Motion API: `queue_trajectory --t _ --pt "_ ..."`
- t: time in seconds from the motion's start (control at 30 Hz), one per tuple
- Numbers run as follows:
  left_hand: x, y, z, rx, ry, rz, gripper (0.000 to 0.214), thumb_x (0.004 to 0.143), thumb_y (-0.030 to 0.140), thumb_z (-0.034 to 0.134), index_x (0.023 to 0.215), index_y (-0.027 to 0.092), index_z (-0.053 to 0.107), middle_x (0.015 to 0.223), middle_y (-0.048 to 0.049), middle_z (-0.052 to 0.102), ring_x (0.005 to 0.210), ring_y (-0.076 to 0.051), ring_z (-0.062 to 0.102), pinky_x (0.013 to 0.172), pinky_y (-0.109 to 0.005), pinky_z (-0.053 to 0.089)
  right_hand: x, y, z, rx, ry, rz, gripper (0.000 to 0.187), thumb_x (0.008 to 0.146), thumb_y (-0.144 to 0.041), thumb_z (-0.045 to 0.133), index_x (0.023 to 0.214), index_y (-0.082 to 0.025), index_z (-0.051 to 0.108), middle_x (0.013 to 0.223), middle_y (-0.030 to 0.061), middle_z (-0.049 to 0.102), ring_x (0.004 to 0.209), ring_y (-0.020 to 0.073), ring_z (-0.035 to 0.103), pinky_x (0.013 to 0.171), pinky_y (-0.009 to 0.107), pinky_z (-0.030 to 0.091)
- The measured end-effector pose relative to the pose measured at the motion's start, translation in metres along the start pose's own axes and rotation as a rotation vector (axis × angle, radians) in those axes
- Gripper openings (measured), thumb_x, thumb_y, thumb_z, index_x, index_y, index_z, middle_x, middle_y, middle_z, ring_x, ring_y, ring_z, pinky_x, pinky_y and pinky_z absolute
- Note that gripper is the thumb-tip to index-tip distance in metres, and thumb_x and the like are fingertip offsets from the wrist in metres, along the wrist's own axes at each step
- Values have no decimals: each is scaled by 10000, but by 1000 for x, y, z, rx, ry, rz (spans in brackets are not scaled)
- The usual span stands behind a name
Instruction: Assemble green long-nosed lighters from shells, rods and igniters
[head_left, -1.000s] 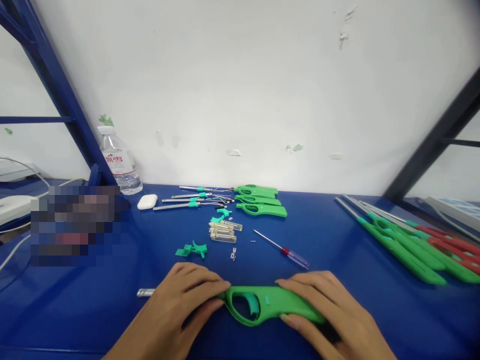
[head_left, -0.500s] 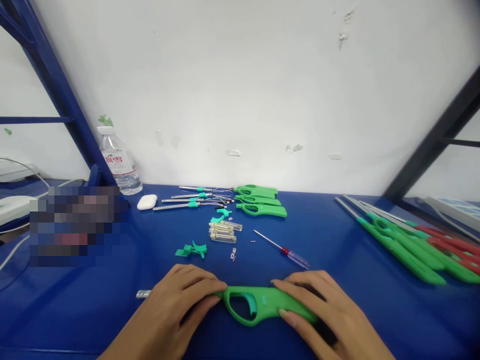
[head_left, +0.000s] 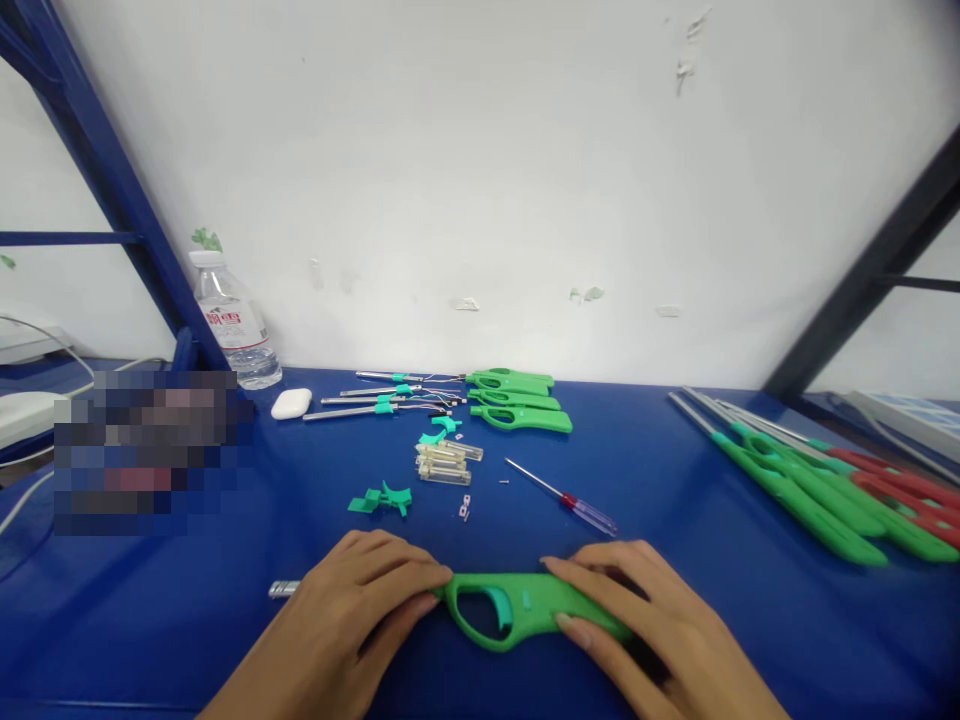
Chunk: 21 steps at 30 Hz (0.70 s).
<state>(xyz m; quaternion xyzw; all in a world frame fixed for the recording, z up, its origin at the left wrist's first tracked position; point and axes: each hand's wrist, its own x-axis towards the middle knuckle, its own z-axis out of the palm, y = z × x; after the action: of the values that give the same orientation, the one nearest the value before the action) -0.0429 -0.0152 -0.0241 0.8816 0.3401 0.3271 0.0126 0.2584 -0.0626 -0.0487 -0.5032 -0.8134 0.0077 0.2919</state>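
- I have a green utility lighter (head_left: 559, 597) in both hands, on the near side of the red-collared screwdriver (head_left: 568, 500); I can't tell whether its underside touches the blue tabletop (head_left: 637, 460).
- My left hand (head_left: 382, 595), nearer and left of the screwdriver, pinches the neck between thumb and fingers, hiding most of the tube except its metal tip (head_left: 283, 589).
- My right hand (head_left: 645, 605), nearer and slightly right of the screwdriver, has thumb and fingertips drawn in on the handle's far end. Gripping both ends probably steadies the lighter against twisting, and leaves the teal trigger (head_left: 501, 605) uncovered.
- Left of the screwdriver sit clear fuel tanks (head_left: 448, 470), loose teal plastic parts (head_left: 381, 499) and a tiny screw (head_left: 504, 482), grouped by kind, I'd guess, so small pieces don't mix.
- Beyond the screwdriver, green handle shells (head_left: 521, 417) lie beside wired metal tubes (head_left: 367, 408), seemingly paired in rows.
- Well right of it, long green lighters (head_left: 799, 492) and red ones (head_left: 911, 490) lie roughly parallel, likely to keep them within reach.
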Motion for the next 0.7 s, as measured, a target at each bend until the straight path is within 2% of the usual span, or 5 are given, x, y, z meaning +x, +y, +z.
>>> queue_trajectory --t 0.3,0.57,0.63,0.7 --pt "-1 -1 1 -26 -54 -17 354 1093 159 484 1025 293 804 1030 33 806 885 -132 782 816 -215 630 2 1 -1 -24 -67 17 336 1058 -387 676 1385 -391 751 1216 33 758 1084 209 778 934 290 663" --pt "-5 -1 10 9 -10 50 381 1062 49 433 1087 257 751 988 10 767 852 -147 740 816 -247 599 2 4 -1 -15 -79 21 360 1024 -405 732 1383 -400 753 1187 22 769 1049 194 791 905 256 665" --pt "-5 -2 9 46 -4 67 355 1072 74 447 1108 265 745 1002 10 777 880 -161 744 827 -260 597 2 5 0 -18 -72 19 365 1018 -408 741 1382 -402 752 1186 18 776 1046 193 794 908 253 666" --pt "-9 -5 3 140 8 69 279 1094 180 510 1208 289 739 1071 9 796 953 -193 760 868 -293 601 2 5 0 -20 -68 20 361 1016 -419 742 1376 -406 754 1177 11 780 1029 188 798 896 246 668"
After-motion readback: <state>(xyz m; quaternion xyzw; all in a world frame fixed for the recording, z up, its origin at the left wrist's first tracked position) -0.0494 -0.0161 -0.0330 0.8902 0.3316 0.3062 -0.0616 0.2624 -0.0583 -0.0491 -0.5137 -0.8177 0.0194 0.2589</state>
